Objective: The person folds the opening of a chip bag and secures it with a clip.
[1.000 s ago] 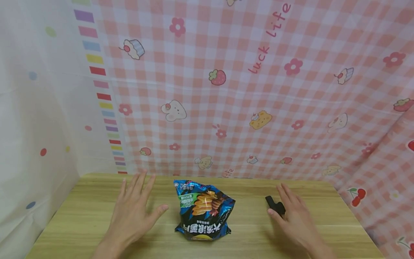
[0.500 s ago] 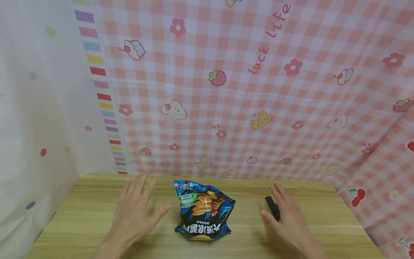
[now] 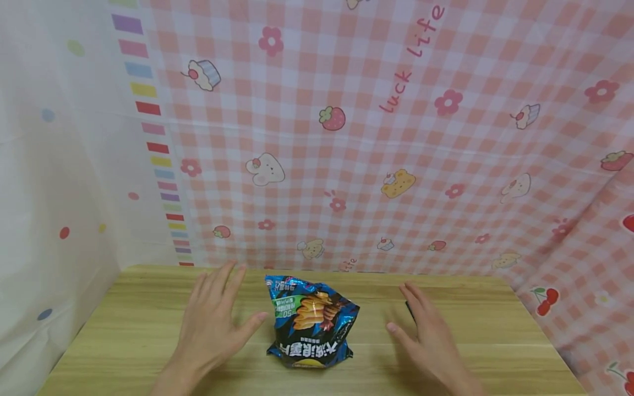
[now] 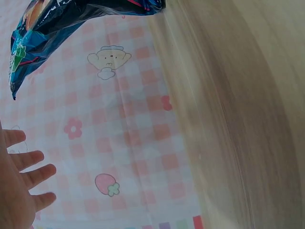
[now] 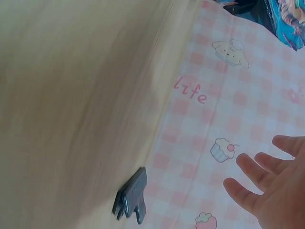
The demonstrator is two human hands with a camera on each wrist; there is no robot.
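Hands flank the chip bag [image 3: 311,324]; left hand [image 3: 210,327] and right hand [image 3: 428,341] both spread flat.

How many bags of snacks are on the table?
1. The blue snack bag lies near the middle of the wooden table, between the left hand and the right hand. No other bag shows; nothing there looks big enough to hide one.
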